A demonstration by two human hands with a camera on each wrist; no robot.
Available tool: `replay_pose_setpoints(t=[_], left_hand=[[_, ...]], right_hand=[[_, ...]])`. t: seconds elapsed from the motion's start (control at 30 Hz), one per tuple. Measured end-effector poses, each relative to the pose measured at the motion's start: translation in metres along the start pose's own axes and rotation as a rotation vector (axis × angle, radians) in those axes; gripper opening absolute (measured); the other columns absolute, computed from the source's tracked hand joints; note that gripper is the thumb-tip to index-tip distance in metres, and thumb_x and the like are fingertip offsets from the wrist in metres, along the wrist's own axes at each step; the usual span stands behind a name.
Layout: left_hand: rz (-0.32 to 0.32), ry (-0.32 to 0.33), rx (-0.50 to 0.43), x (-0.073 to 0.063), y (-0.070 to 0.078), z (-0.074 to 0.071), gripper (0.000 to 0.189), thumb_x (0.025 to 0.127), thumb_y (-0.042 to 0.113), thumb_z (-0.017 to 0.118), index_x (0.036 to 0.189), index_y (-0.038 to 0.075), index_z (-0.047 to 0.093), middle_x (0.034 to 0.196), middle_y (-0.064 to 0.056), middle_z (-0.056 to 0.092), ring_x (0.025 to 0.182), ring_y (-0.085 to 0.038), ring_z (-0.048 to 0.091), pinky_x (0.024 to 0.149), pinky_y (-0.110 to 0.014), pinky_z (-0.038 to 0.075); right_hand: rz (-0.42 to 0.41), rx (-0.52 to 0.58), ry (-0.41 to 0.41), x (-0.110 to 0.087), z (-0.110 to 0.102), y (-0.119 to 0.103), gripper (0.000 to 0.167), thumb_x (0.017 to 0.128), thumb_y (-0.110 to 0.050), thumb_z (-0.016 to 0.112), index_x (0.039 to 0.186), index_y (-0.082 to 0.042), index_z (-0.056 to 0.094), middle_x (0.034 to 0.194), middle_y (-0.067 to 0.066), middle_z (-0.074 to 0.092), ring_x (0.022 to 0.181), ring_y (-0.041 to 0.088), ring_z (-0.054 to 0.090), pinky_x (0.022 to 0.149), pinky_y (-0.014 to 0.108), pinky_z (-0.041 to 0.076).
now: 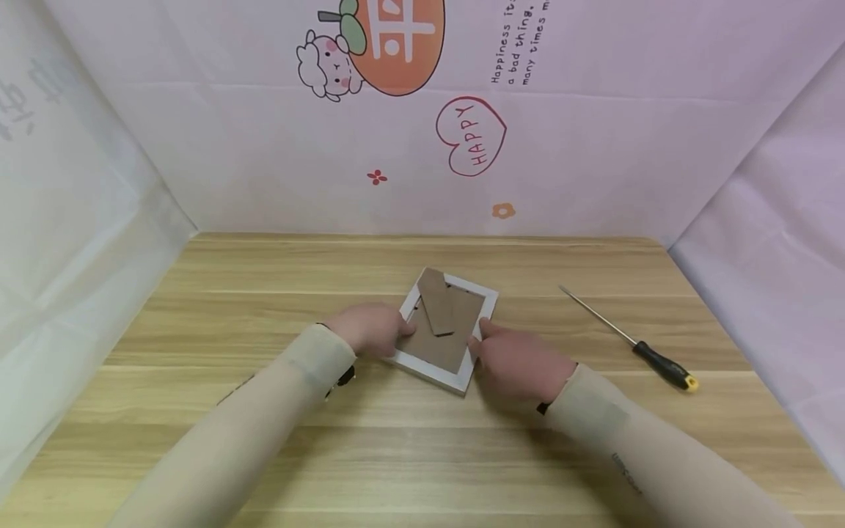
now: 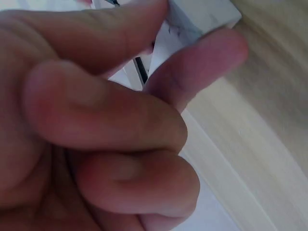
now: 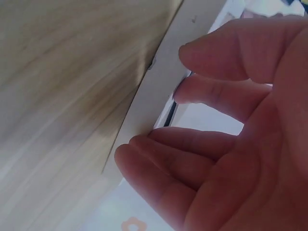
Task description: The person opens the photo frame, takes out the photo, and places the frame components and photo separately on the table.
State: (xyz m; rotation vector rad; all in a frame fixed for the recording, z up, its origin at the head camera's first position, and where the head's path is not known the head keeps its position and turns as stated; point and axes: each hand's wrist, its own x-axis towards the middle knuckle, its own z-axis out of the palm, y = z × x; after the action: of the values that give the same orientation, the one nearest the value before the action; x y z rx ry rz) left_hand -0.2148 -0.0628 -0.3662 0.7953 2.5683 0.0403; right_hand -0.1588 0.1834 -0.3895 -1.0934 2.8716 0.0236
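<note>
A white picture frame [image 1: 430,371] is back side up at mid-table, turned at a slant. Its brown backing board [image 1: 465,315] faces me, with a brown stand leg [image 1: 437,302] on it. My left hand [image 1: 367,328] grips the frame's left side, thumb over the rim. In the left wrist view, thumb and index finger pinch the frame [image 2: 204,14] near a corner while other fingers are curled. My right hand [image 1: 524,363] holds the right side. The right wrist view shows thumb and fingertips against the white rim [image 3: 149,91]; the frame's front is hidden.
A screwdriver [image 1: 660,364] with a black and yellow handle lies right of the frame, its tip toward the back. The wooden table [image 1: 264,271] meets a printed white cloth [image 1: 264,161] at its back edge; white cloth also hangs on both sides.
</note>
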Motion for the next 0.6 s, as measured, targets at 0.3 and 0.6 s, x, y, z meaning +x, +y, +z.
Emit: replay_pose_setpoints(t=[0.3,0.6], left_hand=[[0.042,0.012,-0.008,-0.010,0.015,0.005,0.016,0.085,0.008,0.071,0.078,0.013,0.058,0.074,0.002,0.054,0.069,-0.015,0.048,0.059,-0.029,0.042],[0.172,-0.001,-0.104,-0.011,0.000,0.005,0.008,0.089,0.005,0.065,0.091,0.009,0.072,0.090,-0.003,0.066,0.081,-0.016,0.057,0.068,-0.029,0.047]], right_hand=[[-0.024,0.128,0.003,-0.003,0.001,0.015,0.033,0.097,-0.003,0.056,0.129,0.003,0.064,0.124,0.024,0.055,0.089,0.022,0.064,0.074,0.032,0.055],[-0.045,0.207,0.001,0.000,-0.002,0.020,0.032,0.098,-0.002,0.051,0.127,0.006,0.064,0.140,0.034,0.046,0.124,0.034,0.054,0.092,0.039,0.052]])
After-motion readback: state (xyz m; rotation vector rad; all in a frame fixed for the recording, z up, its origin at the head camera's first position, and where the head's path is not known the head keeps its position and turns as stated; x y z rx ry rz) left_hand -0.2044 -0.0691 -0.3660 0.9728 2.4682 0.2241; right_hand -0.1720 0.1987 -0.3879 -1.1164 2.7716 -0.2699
